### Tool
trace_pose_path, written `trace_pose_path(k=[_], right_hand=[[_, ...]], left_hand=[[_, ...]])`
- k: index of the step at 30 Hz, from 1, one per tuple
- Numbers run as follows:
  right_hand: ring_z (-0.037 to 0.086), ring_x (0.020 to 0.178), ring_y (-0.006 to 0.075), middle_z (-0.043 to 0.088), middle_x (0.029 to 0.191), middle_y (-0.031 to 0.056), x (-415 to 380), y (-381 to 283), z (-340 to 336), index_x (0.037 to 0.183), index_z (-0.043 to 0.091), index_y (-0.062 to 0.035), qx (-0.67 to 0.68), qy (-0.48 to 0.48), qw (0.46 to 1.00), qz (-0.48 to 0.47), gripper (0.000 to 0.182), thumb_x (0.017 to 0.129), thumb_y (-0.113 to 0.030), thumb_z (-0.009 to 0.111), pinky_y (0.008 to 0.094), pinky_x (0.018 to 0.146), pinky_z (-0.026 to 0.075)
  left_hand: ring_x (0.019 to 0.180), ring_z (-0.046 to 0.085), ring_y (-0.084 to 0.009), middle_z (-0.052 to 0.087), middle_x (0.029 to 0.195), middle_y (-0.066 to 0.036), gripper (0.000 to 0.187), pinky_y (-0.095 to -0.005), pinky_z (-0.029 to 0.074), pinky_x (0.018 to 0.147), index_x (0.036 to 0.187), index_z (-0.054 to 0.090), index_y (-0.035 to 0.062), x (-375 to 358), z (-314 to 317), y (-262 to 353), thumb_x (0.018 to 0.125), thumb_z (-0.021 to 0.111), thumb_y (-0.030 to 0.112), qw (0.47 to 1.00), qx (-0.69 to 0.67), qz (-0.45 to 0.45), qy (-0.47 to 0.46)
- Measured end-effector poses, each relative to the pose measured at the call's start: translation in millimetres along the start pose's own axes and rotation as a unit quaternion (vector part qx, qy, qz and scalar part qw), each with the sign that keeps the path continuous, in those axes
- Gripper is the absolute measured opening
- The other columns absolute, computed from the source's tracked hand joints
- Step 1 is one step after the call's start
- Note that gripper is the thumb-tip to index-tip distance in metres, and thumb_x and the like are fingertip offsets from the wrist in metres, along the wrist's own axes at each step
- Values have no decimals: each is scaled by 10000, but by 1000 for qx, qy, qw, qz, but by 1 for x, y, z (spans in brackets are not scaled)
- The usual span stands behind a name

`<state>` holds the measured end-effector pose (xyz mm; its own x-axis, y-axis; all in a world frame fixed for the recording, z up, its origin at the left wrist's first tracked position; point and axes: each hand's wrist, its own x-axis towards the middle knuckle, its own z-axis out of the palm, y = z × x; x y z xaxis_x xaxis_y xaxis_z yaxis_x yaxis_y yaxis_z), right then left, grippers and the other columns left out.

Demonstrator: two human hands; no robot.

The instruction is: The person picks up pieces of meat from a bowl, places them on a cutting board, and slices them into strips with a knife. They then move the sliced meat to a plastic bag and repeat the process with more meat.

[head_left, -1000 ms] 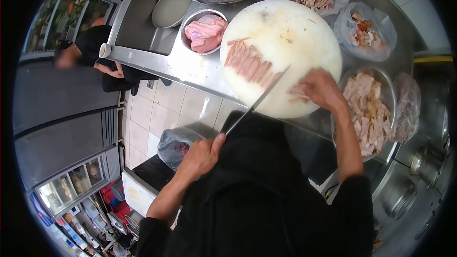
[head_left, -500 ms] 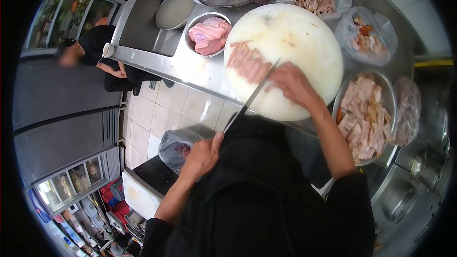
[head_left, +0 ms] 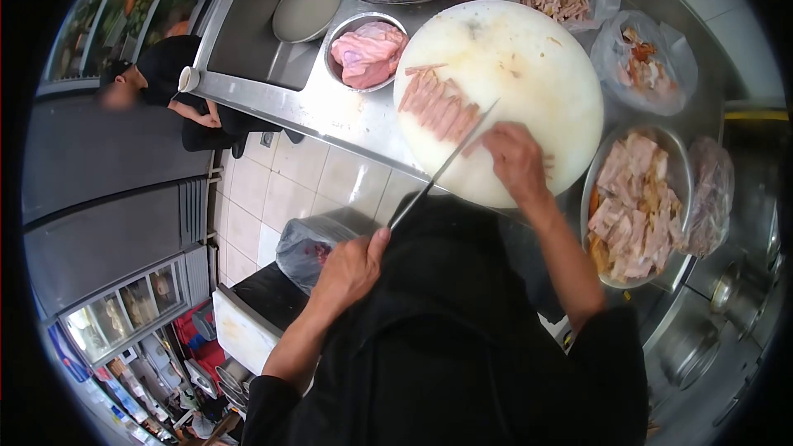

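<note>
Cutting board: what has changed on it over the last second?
The right hand slid from the board's right edge toward the knife and now rests beside the blade. The left hand kept its grip on the handle. The cut strips and cutting board stayed put.

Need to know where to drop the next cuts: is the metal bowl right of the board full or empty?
Full: the bowl is heaped with meat pieces.

Steel counter (head_left: 330,116) runs across upper frame, sink basin (head_left: 248,25) at upper left. Pale tiled floor (head_left: 273,190) below counter edge. Grey cabinet fronts (head_left: 107,223) at left. Glass-door display fridges (head_left: 124,314) lower left, another (head_left: 124,25) upper left. Even, bright light.
</note>
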<state>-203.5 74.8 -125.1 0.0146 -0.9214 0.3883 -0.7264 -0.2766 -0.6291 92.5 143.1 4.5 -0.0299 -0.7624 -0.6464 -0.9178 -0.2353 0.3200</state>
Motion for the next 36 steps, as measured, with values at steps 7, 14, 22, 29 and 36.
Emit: trace_pose_path(k=[7,14,22,29,36], right_hand=[[687,982,294,714,988,116,-4,0,3,916,748,-8,-6,22,1000,-18,149,790,55,702,386,824,575],[687,987,305,713,994,130,-3,0,4,919,732,13,3,25,1000,-18,159,785,77,675,396,836,573],[691,951,323,715,961,131,3,8,4,919,723,20,52,-8,999,5,157,783,85,680,388,808,567],[661,917,318,701,984,130,20,29,-87,984,756,-13,85,-180,961,190,187,804,21,716,390,833,543],[617,1026,320,689,991,125,3,33,-95,942,714,-29,-32,-246,963,102,135,812,2,697,400,901,509]], left_hand=[[894,634,-556,651,836,-359,714,-580,486,815,850,682,-66,-8,-6,5,1081,394,545,1000,13,13,-10],[814,651,-552,655,814,-366,660,-593,521,763,805,678,-56,-23,-14,-5,1074,446,500,997,69,22,10],[762,645,-555,649,807,-373,685,-603,532,732,756,678,-57,26,23,11,1068,449,507,989,101,106,38],[952,620,-570,647,890,-387,728,-605,470,871,847,701,-80,20,-8,30,1077,391,538,999,-26,20,-16],[911,635,-551,638,805,-353,795,-562,484,816,832,660,-75,3,-4,7,1077,331,606,999,13,17,-41]])
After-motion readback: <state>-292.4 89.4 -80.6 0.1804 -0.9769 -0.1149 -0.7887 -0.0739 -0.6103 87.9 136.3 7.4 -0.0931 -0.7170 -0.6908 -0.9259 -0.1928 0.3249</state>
